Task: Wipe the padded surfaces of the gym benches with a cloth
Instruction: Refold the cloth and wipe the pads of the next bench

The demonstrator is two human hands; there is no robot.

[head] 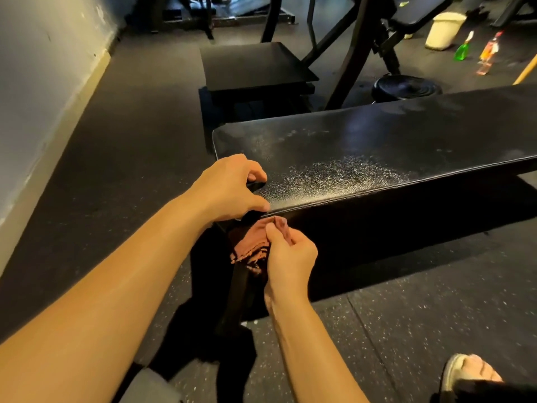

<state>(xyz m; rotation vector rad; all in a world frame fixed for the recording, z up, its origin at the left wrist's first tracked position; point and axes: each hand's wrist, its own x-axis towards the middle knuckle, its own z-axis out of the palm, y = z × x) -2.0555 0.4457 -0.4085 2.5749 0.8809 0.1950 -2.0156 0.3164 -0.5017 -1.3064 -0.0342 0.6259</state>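
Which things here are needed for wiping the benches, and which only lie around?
For the job: bench, wet with spray; cloth, pinched by the right hand; far bench; probably the green bottle, orange bottle and bucket.
Lying about: weight plate; wooden handle.

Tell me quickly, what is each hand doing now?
Left hand: fingers curled, gripping the near corner of the bench pad.
Right hand: pinching the reddish cloth.
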